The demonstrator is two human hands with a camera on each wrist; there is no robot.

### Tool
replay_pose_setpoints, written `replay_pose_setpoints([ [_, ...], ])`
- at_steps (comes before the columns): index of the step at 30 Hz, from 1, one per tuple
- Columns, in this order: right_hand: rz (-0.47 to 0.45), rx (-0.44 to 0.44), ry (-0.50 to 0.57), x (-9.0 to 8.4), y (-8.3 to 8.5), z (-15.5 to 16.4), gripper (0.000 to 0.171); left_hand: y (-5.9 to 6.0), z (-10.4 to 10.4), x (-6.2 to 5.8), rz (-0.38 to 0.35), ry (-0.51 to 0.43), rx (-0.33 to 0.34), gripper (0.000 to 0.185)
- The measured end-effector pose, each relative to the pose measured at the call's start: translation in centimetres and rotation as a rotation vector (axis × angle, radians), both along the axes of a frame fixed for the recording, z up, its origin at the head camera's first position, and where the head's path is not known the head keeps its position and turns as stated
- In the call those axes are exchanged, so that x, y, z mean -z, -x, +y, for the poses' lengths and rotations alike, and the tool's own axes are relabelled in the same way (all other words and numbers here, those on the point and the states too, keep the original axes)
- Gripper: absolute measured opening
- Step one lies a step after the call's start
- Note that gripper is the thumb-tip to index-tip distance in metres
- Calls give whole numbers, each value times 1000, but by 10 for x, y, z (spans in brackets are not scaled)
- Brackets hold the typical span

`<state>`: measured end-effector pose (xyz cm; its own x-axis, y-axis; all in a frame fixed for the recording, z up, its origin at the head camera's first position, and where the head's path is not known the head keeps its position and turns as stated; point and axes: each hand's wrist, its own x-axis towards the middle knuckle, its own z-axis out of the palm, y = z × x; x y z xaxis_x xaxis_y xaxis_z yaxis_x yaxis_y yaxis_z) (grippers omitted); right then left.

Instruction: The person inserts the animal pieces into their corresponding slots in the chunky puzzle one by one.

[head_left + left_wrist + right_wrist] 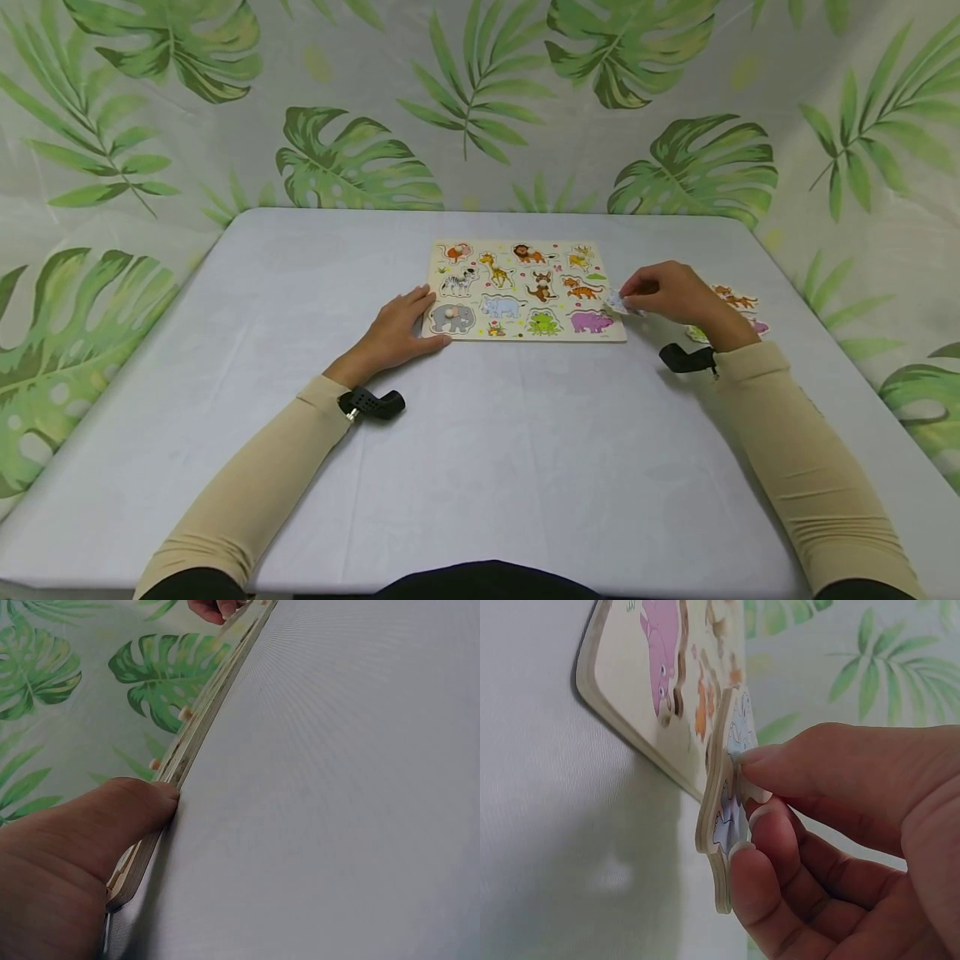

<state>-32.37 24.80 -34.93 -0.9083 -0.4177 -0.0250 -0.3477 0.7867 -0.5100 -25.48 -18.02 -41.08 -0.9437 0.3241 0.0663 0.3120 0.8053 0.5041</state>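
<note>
A wooden animal puzzle board [528,332] lies flat on the table. My left hand [393,329] rests at its near left corner, fingers extended along the left side. In the left wrist view the thumb [142,806] presses against the board's front edge. Just off the board's right edge, my right hand [660,290] pinches a light-blue puzzle piece [731,776] between thumb and fingertips. The piece stands tilted on edge in the right wrist view. Its animal cannot be made out. The elephant [463,322] near the left hand bears a wooden knob [452,313].
More puzzle pieces, one with an orange tiger print [735,297], lie right of the board, partly hidden behind the right forearm. A white cloth covers the table [487,467]. Behind it hangs a leaf-patterned sheet [495,183]. Small wooden knobs [185,714] rise from the board.
</note>
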Motion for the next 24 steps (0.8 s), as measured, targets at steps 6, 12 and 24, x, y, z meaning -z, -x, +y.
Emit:
replay_pose_setpoints([
  [6, 17, -18, 11, 1, -1, -5, 16, 1, -1, 1, -5, -3, -1, 83],
  [12, 22, -36, 17, 3, -1, -8, 16, 1, -1, 1, 6, -10, 5, 83],
  [24, 30, -40, 23, 3, -5, -20, 14, 2, -1, 2, 12, -16, 10, 82],
])
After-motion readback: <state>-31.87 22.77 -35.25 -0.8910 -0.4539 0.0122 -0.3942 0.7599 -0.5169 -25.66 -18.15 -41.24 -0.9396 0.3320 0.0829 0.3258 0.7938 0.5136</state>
